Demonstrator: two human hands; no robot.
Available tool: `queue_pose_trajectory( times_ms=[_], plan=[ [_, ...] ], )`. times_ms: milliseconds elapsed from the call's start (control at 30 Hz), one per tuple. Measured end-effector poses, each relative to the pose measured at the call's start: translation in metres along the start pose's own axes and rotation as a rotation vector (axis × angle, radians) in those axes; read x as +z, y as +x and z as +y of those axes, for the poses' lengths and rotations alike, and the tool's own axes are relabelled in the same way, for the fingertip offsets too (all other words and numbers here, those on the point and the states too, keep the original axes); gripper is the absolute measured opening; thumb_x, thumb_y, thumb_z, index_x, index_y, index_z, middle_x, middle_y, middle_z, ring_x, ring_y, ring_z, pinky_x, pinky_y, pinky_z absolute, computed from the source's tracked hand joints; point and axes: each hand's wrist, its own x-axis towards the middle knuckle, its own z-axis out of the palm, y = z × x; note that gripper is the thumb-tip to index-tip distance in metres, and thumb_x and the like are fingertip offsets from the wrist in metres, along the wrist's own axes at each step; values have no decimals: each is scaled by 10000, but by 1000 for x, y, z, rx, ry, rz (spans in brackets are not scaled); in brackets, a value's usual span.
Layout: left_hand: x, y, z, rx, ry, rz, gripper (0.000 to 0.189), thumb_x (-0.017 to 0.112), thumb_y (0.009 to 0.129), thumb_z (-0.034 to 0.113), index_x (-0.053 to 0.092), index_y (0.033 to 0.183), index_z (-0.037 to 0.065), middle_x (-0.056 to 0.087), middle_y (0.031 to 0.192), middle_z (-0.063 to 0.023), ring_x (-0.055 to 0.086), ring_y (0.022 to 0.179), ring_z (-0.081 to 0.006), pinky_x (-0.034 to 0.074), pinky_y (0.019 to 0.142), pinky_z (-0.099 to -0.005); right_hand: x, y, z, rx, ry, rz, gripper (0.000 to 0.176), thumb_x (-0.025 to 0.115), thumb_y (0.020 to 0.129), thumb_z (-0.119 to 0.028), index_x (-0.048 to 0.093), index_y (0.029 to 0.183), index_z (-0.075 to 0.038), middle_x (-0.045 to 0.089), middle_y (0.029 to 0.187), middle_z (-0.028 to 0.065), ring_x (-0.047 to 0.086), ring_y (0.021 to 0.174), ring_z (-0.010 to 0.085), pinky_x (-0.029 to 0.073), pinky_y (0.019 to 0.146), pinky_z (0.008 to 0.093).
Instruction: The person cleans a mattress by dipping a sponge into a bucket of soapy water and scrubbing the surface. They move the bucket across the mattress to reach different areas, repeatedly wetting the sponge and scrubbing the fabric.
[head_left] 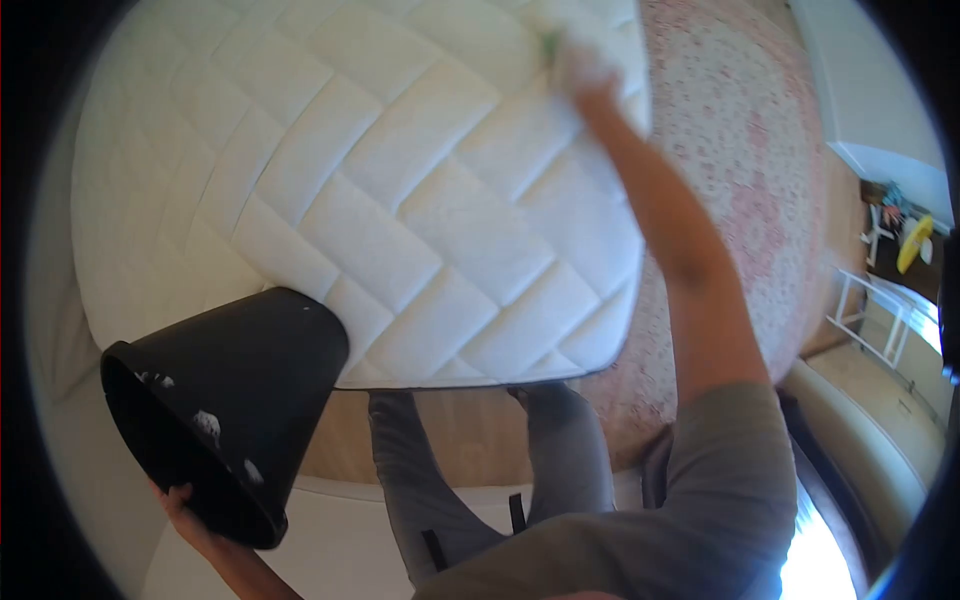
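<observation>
My left hand (185,508) grips the rim of a black bucket (250,370) at the lower left. The bucket is tilted, its mouth facing the lower left and its base against the edge of a white quilted mattress (400,190). White smears that look like foam cling near its rim. At the top, my right arm reaches out across the mattress's right side. My right hand (588,72) is smeared by motion, with something white and a small green patch around it. Its fingers and anything in them cannot be made out.
A pink and cream patterned rug (745,170) lies right of the mattress on a wooden floor (345,440). My legs (570,450) stand at the mattress's near edge. At the far right are a white metal frame (870,318) and a yellow object (914,245).
</observation>
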Motion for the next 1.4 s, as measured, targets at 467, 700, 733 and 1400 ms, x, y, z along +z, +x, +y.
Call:
queue_pose_trajectory(
  times_ms=[467, 700, 733, 1400],
  plan=[
    [-33, 9, 21, 6, -151, -18, 802, 441, 516, 27, 341, 1310, 77, 474, 1181, -148, 494, 1034, -302, 448, 879, -374, 71, -201, -154, -251, 174, -584, 407, 413, 853, -270, 386, 1205, -66, 565, 1057, 134, 559, 909, 304, 415, 795, 443],
    [-79, 56, 51, -36, -198, 24, 814, 455, 505, 32, 339, 1310, 75, 474, 1177, -156, 500, 1027, -313, 448, 884, -388, 58, 29, -177, 40, -119, 93, 431, 422, 843, -261, 382, 1221, -56, 543, 1114, 123, 553, 934, 283, 427, 785, 442],
    [-87, 68, 58, -34, -210, 50, 816, 457, 504, 32, 338, 1310, 75, 475, 1177, -156, 501, 1025, -314, 448, 885, -389, 79, 5, -196, 3, -126, 62, 435, 423, 842, -260, 382, 1223, -55, 540, 1122, 121, 553, 937, 280, 428, 784, 442],
    [-66, 243, 45, 373, -290, -248, 751, 343, 550, -132, 399, 1282, 27, 467, 1241, -115, 471, 1109, -227, 355, 941, -284, -131, -225, -531, -440, 621, -537, 310, 567, 725, -127, 492, 1011, -34, 568, 954, 200, 559, 921, 323, 446, 773, 409]
  ],
)
